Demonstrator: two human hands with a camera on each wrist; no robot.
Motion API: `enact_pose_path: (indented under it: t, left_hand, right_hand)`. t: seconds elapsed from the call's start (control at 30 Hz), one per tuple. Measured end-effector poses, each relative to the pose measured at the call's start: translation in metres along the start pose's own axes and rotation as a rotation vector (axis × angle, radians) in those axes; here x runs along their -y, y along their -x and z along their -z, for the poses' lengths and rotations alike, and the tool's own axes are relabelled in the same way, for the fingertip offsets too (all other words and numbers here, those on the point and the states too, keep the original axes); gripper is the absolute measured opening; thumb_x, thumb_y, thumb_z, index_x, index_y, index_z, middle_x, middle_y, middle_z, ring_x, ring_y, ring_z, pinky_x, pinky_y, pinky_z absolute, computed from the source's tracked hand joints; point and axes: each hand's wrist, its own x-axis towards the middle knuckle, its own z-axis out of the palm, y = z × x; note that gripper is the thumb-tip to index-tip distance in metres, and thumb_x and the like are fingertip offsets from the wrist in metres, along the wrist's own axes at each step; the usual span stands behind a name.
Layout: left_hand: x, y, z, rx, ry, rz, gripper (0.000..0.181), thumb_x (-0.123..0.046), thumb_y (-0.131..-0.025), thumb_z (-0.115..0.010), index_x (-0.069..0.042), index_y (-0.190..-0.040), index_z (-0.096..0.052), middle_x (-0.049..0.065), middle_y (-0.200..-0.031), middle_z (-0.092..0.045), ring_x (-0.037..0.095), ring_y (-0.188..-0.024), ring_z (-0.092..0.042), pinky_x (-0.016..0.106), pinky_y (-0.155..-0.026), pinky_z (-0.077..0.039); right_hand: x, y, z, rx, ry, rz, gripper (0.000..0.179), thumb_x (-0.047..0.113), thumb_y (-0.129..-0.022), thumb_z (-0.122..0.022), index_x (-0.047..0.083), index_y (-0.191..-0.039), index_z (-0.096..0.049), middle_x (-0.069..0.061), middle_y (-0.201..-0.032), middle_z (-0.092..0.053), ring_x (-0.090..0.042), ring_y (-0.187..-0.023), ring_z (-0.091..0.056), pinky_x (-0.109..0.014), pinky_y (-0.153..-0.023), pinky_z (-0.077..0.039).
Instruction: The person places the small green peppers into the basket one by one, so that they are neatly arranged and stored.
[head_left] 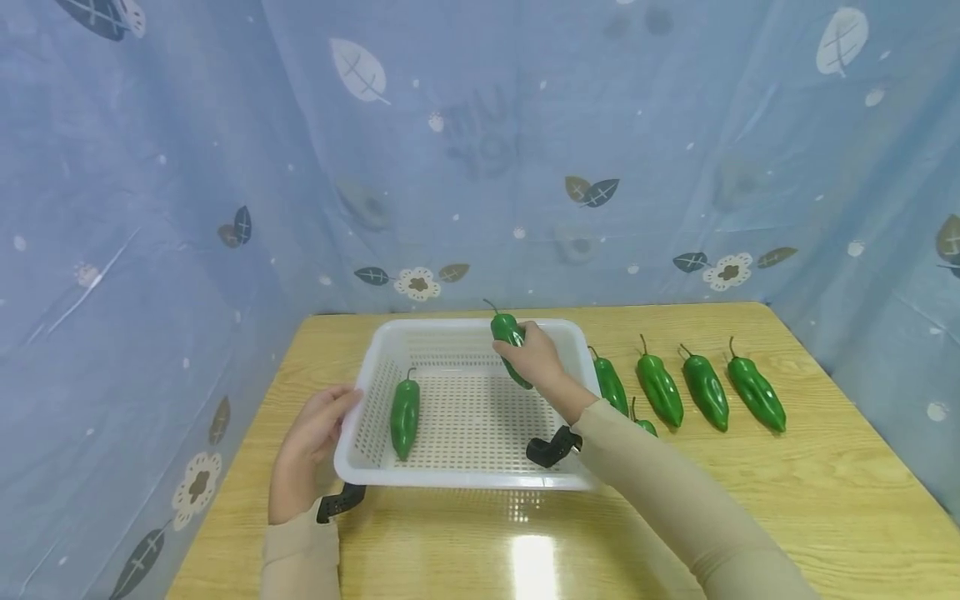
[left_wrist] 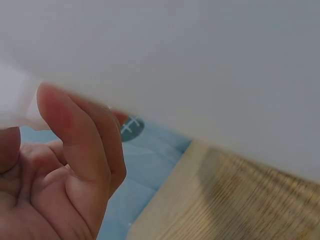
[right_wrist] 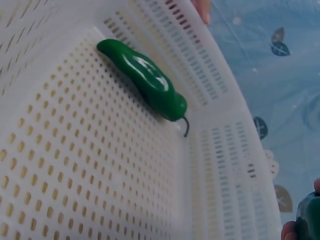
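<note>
A white perforated plastic basket sits before me on the table. My left hand grips its left rim; in the left wrist view, curled fingers press up against the white side. Over the right part of the basket, my right hand holds a green pepper by its body, stem pointing up and away. Only a bit of that pepper shows at the corner of the right wrist view. Another green pepper lies inside along the left wall, its stem toward the far side.
Several green peppers, among them one at the far right, lie on the wooden table right of the basket. My right forearm partly covers the nearest one. A blue patterned curtain hangs behind and along both sides.
</note>
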Motion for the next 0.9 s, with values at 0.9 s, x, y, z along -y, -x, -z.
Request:
enact_pose_path:
  t: [0.9]
  left_hand:
    - [0.002,-0.002,0.0,-0.013,-0.01,-0.005,0.051,-0.026,-0.101,-0.046,0.013,-0.133,-0.04,0.019,-0.11,-0.065,0.022,-0.091,-0.069,0.04,-0.078,-0.058]
  right_hand:
    - [0.014,-0.005,-0.063,0.169,0.185,0.065,0.041,0.026,-0.086,-0.069,-0.006,-0.106,-0.053,-0.014,-0.09,-0.059,-0.021,-0.075,-0.06,-0.029,-0.061,-0.055]
